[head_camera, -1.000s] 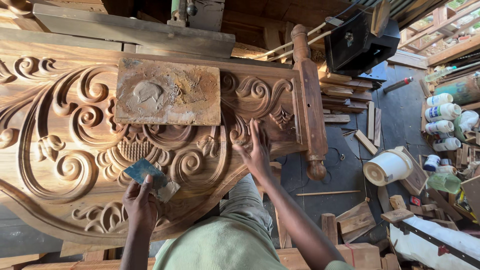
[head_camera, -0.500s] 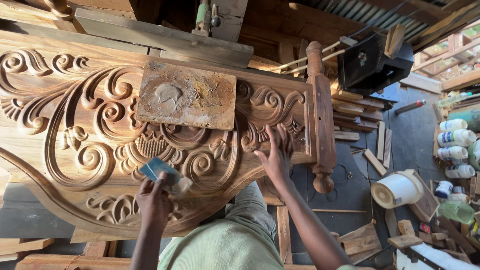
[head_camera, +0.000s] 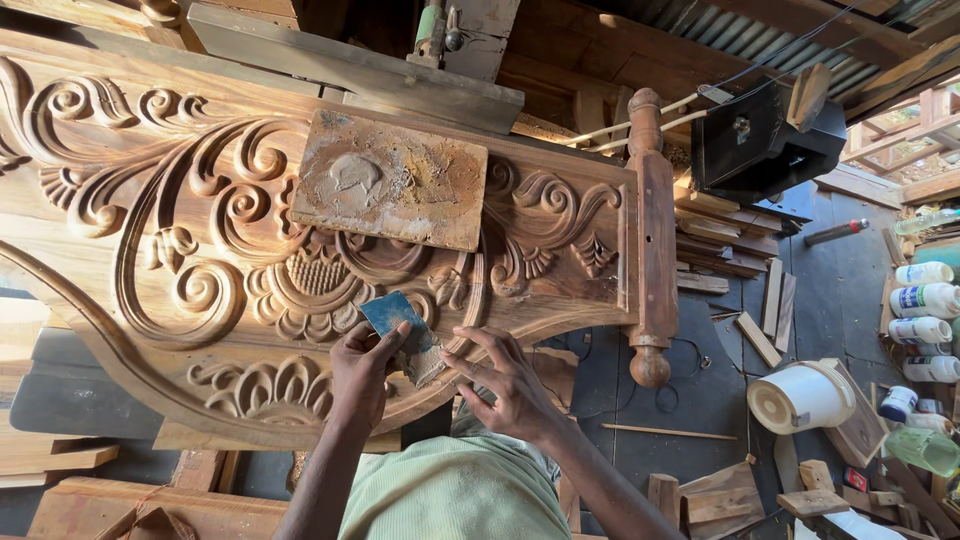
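Sandpaper (head_camera: 398, 322) remains pinched in the left hand (head_camera: 362, 372) grip; the right hand (head_camera: 507, 385), fingers spread and empty, has shifted from the carved panel (head_camera: 200, 260) to the sheet's near right edge.

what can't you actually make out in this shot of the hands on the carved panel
- Head view: the lower end of the blue scraper is covered by the left hand and right hand.
- The carved wooden panel runs off the left edge, and the flat board lying on it hides the carving beneath.
- The bottles at the right edge are too small to tell their contents.
- The white bucket lies tilted; its inside cannot be seen.
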